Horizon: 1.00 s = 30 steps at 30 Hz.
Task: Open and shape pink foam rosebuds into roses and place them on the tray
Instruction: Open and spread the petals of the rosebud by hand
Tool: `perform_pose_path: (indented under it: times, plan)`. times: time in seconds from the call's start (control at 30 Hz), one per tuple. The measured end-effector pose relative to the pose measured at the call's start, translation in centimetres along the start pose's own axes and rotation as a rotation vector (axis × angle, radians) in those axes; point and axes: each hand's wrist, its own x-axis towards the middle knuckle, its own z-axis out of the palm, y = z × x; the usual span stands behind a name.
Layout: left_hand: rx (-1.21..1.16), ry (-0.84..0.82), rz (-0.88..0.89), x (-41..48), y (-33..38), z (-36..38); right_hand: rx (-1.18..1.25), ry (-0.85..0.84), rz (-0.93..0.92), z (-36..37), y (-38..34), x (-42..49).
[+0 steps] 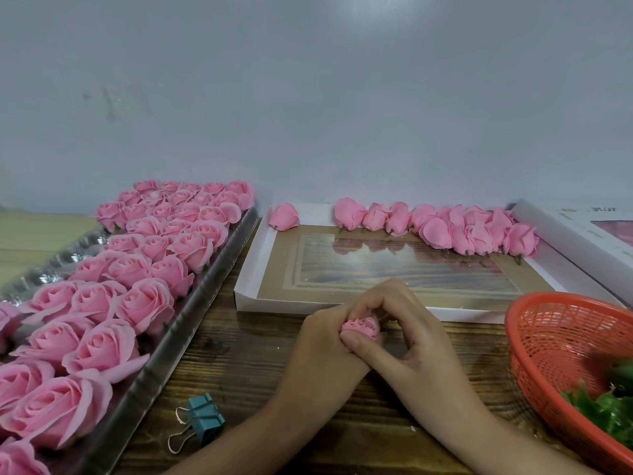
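Both hands meet over the wooden table and hold one pink foam rosebud (362,328) between them. My left hand (320,344) grips it from the left and below, thumb against its front. My right hand (407,332) curls over it from the right, fingers on the bud's top and far side. On the left, the clear plastic tray (191,303) carries several rows of shaped pink roses (144,305). A row of closed rosebuds (442,228) lies along the far edge of the shallow white box lid (246,293).
A red plastic basket (534,341) with green leaf pieces (603,409) stands at the right. A teal binder clip (202,419) lies on the table in front of the tray. Another white box (582,234) sits at the far right. A pale wall closes the back.
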Motion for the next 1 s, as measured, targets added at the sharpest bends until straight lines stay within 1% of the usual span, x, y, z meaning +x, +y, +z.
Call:
perform_pose_path:
  times: [0.1,0.27,0.37,0.53,0.6,0.67,0.77,0.83,1.0]
  plan:
    - [-0.01,-0.014,-0.003,0.0,0.1,-0.1,0.016,-0.005,-0.018,0.0,0.1,0.0]
    - [-0.147,-0.06,-0.028,-0.1,0.6,-0.3,0.078,-0.004,0.002,-0.2,0.2,0.0]
    - [-0.172,-0.081,-0.018,-0.1,0.7,-0.5,0.115,0.004,0.019,-0.3,0.2,0.0]
    - [-0.141,-0.008,-0.077,-0.4,0.2,-0.1,0.052,0.02,0.01,-0.2,-0.2,0.0]
    - [-0.178,0.019,-0.116,-0.8,0.1,-0.2,0.009,0.01,0.002,-0.1,-0.3,-0.1]
    - [-0.162,0.024,-0.102,-0.8,0.2,-0.1,-0.015,0.007,-0.003,-0.1,-0.3,-0.1]
    - [-0.032,-0.019,-0.022,-0.1,0.0,0.3,-0.041,0.001,-0.019,-0.1,0.0,-0.1]
    - [0.015,-0.024,-0.008,0.1,-0.2,0.3,-0.043,-0.014,-0.04,-0.1,0.0,-0.1]
    - [-0.132,-0.052,0.001,0.0,0.3,-0.1,0.057,-0.021,-0.046,-0.3,0.2,0.0]
